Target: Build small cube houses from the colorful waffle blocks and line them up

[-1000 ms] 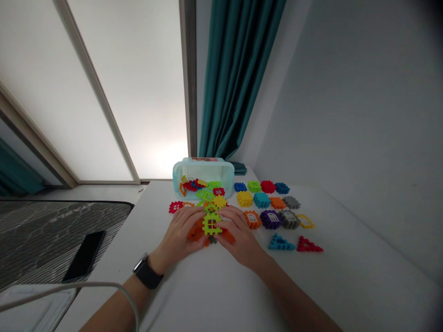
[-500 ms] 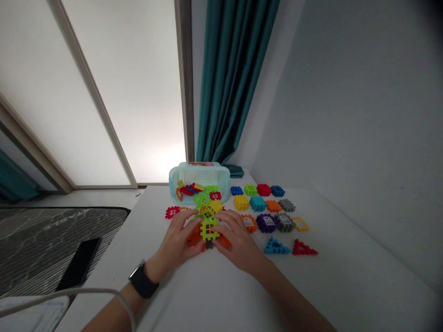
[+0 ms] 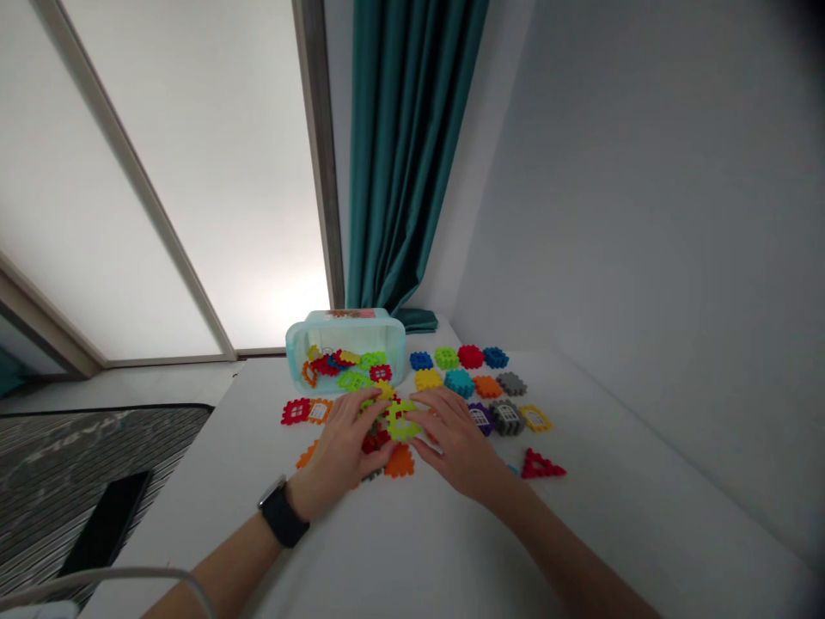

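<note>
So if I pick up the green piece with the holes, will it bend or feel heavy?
The lime green piece will probably feel stiff, since its thin plastic bars hold a crisp shape. It's likely light for its size because it's full of holes. Its bumpy edges would probably snag rather than slide when pushed.

**Free room near the body, toy tiles crowding ahead**
Along the near part of the surface [image 3: 412, 550], the left hand [image 3: 339, 451] and right hand [image 3: 457, 443] have room to pass sideways. Straight ahead, scattered toy tiles [image 3: 400, 462] and the plastic bin [image 3: 345, 352] lying on its side stand in the way. To the right, rows of tiles [image 3: 459, 383] block the reach toward the wall [image 3: 644, 258].
</note>
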`<state>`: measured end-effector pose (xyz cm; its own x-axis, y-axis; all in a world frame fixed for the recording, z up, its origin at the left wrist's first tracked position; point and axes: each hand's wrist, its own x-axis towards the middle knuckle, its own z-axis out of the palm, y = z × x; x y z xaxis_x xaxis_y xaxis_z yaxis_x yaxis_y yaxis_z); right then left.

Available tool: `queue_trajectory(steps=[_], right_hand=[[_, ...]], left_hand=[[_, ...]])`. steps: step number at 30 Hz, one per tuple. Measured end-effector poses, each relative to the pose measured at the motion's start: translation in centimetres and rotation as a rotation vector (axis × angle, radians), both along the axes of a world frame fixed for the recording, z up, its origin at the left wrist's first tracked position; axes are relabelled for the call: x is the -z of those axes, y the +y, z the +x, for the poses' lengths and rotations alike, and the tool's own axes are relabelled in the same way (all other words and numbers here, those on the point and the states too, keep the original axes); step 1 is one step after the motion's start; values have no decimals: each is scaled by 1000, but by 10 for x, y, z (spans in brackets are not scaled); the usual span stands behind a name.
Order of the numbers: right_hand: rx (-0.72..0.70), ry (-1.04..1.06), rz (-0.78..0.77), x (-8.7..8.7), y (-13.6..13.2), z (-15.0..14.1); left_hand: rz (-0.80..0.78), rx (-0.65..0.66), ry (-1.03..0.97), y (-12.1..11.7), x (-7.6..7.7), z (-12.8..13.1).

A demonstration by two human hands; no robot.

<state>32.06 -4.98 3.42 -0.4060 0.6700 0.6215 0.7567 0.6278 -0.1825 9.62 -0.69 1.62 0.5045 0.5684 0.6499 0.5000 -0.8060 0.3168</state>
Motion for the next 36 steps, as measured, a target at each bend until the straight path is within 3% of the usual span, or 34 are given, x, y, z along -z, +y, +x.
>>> queue_trajectory(steps=[9,13,19,27,36], right_hand=[[93,-3,-58,0,24,57],[118,-12,-118,3,52,97],[159,-41,-205,5,102,143],[198,-89,-311,19,156,165],[174,-87,-332,39,181,173]], left_hand=[[-30,19,37,28,-4,53],[-69,41,83,41,-6,65],[-104,48,129,53,3,71],[-117,54,212,56,7,70],[-114,67,271,57,-2,68]])
